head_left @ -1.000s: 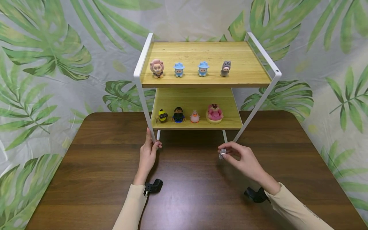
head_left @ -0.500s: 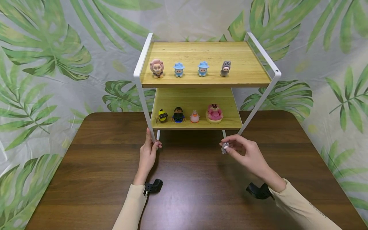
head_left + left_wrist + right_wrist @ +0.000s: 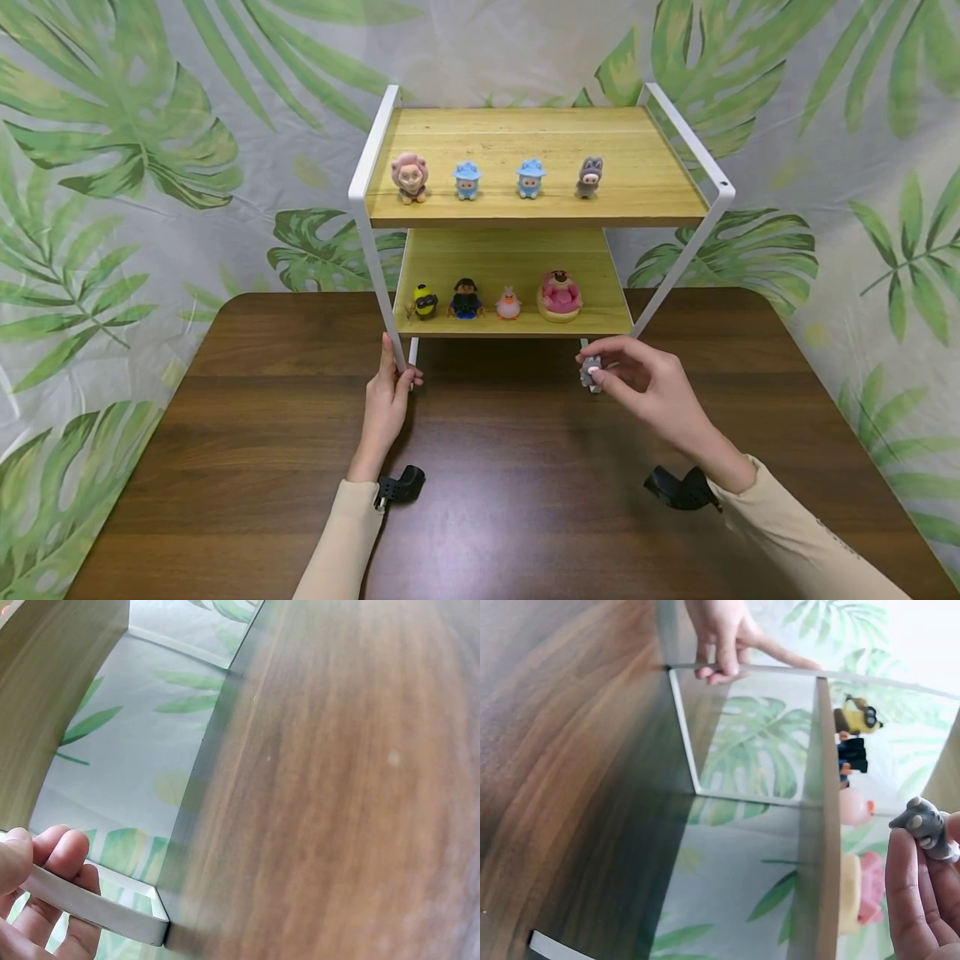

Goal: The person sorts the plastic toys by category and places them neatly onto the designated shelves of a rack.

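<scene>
My right hand (image 3: 660, 392) pinches a small grey figurine (image 3: 590, 371) between thumb and fingers, in front of the lower shelf's right end. In the right wrist view the grey figurine (image 3: 924, 825) shows small pale round feet. My left hand (image 3: 386, 404) holds the white front-left leg of the rack; the left wrist view shows the fingers curled round this leg (image 3: 97, 904). On the lower shelf board (image 3: 510, 250) stand a yellow figure with goggles (image 3: 424, 302), a dark-clothed figure (image 3: 466, 300), a pink bird figurine (image 3: 508, 304) and a pink bear in a round seat (image 3: 559, 297).
The upper shelf board (image 3: 517, 133) bears a pink-maned figurine (image 3: 409, 179), two blue-hatted figurines, one at the left (image 3: 467, 181) and one at the right (image 3: 530, 179), and a grey hooded figurine (image 3: 588, 177). The rack stands on a brown wooden table (image 3: 480, 500) before a leaf-patterned cloth (image 3: 150, 125).
My right hand has moved up and slightly right with the grey figurine, closer to the lower shelf's front edge. The left hand stays on the rack's leg.
</scene>
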Tool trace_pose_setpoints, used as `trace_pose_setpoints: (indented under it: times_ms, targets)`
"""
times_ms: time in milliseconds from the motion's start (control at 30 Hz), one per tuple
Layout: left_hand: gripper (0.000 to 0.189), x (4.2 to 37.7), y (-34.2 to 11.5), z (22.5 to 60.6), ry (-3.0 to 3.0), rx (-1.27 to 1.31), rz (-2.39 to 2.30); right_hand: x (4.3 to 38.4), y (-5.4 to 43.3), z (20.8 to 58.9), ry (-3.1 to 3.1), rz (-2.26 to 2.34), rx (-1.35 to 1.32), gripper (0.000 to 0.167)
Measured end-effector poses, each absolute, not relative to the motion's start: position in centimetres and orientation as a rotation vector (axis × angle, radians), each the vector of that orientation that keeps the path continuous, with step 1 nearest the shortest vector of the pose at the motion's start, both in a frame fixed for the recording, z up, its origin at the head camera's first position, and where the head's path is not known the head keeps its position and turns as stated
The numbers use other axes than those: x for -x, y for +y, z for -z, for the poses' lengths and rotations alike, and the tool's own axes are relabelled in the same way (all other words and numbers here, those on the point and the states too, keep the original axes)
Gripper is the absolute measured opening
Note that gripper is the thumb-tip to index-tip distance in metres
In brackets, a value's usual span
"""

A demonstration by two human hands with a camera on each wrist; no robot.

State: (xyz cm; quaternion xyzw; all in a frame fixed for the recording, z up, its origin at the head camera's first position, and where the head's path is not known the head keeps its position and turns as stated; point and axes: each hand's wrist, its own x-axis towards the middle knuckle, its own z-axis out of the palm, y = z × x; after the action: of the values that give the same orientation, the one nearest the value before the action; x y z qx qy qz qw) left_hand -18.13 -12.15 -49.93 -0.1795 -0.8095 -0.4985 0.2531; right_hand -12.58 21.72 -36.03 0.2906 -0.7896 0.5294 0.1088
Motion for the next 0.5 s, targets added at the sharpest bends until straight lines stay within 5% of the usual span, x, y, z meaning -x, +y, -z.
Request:
trace_pose_setpoints:
  times_ms: [500]
  targets:
    - [0.102,18.2,-12.2,50.1,-2.197,0.486,1.362,12.9,21.7,32.9,-2.240,-1.480,-0.884,0.034]
